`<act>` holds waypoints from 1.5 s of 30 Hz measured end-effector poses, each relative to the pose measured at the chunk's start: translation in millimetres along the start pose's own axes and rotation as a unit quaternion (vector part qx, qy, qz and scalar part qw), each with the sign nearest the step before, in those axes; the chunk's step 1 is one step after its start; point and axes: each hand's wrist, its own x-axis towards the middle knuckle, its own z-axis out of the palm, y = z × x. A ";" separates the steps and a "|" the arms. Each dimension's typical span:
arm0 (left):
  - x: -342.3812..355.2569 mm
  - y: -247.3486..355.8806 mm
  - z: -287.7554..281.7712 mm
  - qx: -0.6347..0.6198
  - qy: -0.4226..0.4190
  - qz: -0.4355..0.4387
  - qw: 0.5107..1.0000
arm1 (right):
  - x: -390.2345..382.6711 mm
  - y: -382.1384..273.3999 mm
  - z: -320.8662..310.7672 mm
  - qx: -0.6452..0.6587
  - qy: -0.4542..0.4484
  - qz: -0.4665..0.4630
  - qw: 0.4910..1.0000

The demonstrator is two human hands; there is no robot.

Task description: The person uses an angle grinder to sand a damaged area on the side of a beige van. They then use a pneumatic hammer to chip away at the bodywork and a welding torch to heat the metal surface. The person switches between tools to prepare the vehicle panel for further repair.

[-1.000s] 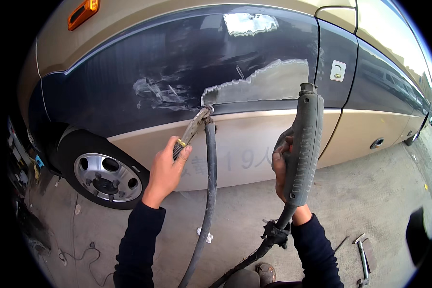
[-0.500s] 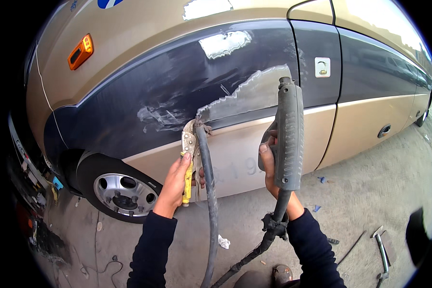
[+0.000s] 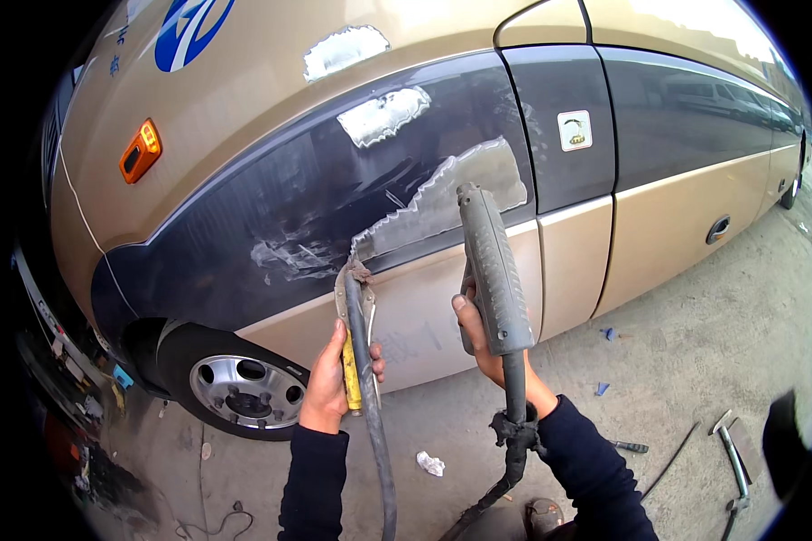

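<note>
My left hand (image 3: 327, 383) is closed around locking pliers (image 3: 352, 370) with a yellow grip. The plier jaws are at the lower left end of a bare, ground metal patch (image 3: 447, 194) on the vehicle's dark side panel. A thick black cable (image 3: 376, 451) runs down from the jaws, in front of the pliers. My right hand (image 3: 485, 359) grips a dark grey gun-shaped tool (image 3: 496, 275) with a ribbed body, its handle partly hidden. The tool's upper end overlaps the bare patch; whether it touches, I cannot tell. A taped cable (image 3: 514, 433) hangs from its lower end.
The tan and dark vehicle (image 3: 668, 207) fills the far side, with two more ground patches above and a wheel (image 3: 244, 392) at left. On the concrete floor lie a crumpled white scrap (image 3: 430, 463), a hammer (image 3: 733, 458), blue bits and thin wires.
My view has shifted, so the vehicle sits lower and further left. The gun-shaped tool has moved left and down, nearer the pliers and over the bare patch. Both hands keep their holds.
</note>
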 end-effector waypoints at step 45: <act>-0.9 -2.9 4.0 -0.119 -0.041 -0.028 0.992 | 9.4 -21.8 26.5 -0.098 -0.007 0.064 0.993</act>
